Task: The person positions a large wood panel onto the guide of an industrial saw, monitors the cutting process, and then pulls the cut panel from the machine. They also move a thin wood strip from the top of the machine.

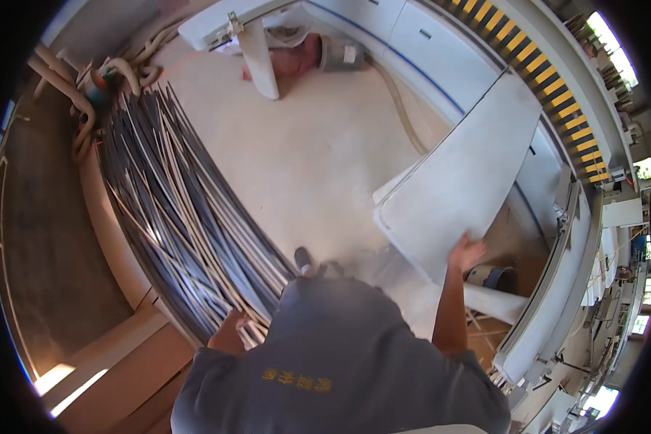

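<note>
My left hand is low beside the near end of a long pile of thin strips, dark grey and pale wood-coloured. Its fingers are small and blurred against the strip ends, so whether they grip any is unclear. On the other side, my right hand is held out at the edge of a white, round-cornered machine table. Its fingers are loosely spread with nothing in them. Whether they touch the table top, I cannot make out.
Yellow-and-black striping runs along the white machine at the right. A bucket stands under the table. Farther off lie a grey container, a reddish sack and a hose. Brown boards are at lower left.
</note>
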The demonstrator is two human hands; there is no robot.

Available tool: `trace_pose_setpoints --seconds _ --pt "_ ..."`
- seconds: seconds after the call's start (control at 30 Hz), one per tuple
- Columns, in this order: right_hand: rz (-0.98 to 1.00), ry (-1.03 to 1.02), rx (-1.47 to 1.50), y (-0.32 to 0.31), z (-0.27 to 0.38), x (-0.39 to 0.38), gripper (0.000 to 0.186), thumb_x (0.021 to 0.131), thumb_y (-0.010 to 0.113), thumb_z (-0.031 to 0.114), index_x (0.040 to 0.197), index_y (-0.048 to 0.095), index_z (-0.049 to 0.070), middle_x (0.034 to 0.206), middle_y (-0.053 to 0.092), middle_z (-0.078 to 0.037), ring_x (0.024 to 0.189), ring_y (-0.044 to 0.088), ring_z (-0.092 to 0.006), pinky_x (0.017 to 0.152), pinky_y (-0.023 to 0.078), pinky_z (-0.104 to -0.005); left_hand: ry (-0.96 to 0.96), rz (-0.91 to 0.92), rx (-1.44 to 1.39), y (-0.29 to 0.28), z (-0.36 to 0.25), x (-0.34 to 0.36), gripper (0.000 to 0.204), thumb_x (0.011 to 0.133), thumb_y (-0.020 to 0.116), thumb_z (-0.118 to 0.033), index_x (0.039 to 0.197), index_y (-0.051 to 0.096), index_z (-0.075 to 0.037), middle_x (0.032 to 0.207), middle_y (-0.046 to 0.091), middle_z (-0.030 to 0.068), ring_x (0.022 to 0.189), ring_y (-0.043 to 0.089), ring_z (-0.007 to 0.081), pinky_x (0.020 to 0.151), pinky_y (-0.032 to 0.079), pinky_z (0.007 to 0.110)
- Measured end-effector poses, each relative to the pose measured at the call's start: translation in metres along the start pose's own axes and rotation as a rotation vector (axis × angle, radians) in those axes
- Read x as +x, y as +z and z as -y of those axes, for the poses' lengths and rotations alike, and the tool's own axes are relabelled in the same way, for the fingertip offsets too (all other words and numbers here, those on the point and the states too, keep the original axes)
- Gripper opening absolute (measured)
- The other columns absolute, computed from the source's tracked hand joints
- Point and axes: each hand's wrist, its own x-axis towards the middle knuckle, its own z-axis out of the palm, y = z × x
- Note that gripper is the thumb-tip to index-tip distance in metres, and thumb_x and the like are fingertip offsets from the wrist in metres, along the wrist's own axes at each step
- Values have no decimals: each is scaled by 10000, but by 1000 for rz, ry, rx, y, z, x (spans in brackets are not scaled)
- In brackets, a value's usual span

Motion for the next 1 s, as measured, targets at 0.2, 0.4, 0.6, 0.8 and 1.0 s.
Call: trace_pose_setpoints --seconds 0.2,0.4,0.6,0.8,1.0 --pt "-56 -508 2 31 140 -31 839 1079 422 560 1673 184 17 1754 128 -213 1630 78 -380 1296 61 -569 801 -303 339 -88 -129 11 444 1016 591 -483 1021 816 -100 938 806 95 854 750 303 795 566 432" --pt "-13 -337 -136 51 184 10 835 1086 397 562 1667 183 2 1741 150 -242 1616 118 -412 1292 87 -575 690 -495 -269 -150 -262 -63 402 933 689 -413 983 820 -35 881 796 145 865 767 278 841 577 385" --pt "-80 -258 -88 82 261 110 863 1074 409 583 1656 200 -17 1738 161 -243 1615 125 -411 1299 106 -539 591 -204 -23 -187 -296 -49 345 906 786 -170 1216 714 -37 1078 777 94 917 738 223 820 581 347" --pt "-159 -66 -70 108 306 206 884 1062 410 608 1650 218 -23 1737 174 -240 1617 137 -396 1299 122 -523 291 -6 -198 -231 -329 -63 282 964 706 -189 1207 708 -46 1025 746 69 837 700 176 691 545 310" --pt "-149 11 -160 116 310 225 880 1058 410 626 1653 234 1 1737 212 -203 1619 156 -368 1300 131 -512 502 -70 7 -286 -491 -73 261 1015 616 -204 1222 703 -70 953 714 42 776 672 159 599 506 308"
